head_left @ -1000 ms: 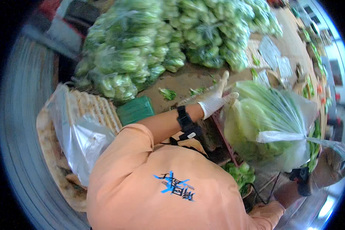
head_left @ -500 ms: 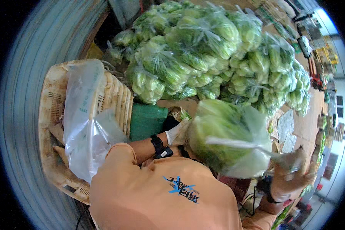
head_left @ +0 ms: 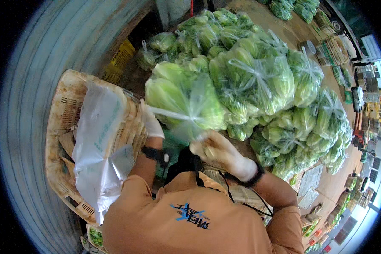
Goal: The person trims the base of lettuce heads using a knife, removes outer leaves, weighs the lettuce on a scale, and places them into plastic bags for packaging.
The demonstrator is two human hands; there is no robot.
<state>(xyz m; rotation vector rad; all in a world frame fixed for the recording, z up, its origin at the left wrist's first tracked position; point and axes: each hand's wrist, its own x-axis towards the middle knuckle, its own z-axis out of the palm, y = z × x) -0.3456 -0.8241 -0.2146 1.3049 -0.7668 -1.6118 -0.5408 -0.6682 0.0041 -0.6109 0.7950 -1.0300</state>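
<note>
A clear plastic bag of pale green leafy vegetables (head_left: pixel 178 91) is held up against the front of the piled bags. My left hand (head_left: pixel 151 120), in a white glove, is closed on its twisted tail at the left. My gloved right hand (head_left: pixel 220 154) is below the bag with fingers curled and blurred; I cannot tell whether it touches the bag. A stained plastic crate (head_left: pixel 63 97) lies on my left with translucent plastic bags (head_left: pixel 95 148) over it. A green object (head_left: pixel 169 142) shows between my arms.
A large heap of bagged greens (head_left: pixel 258 80) covers the brown surface ahead and to the right. A yellow crate (head_left: pixel 116 63) stands behind at the left, beside a corrugated metal wall (head_left: pixel 29 127). More crates and produce (head_left: pixel 355 182) line the far right.
The bag has moved from the right to the front left, against the pile. My right hand has swung inward beneath it, and my left hand has moved left to the tail. The view has shifted.
</note>
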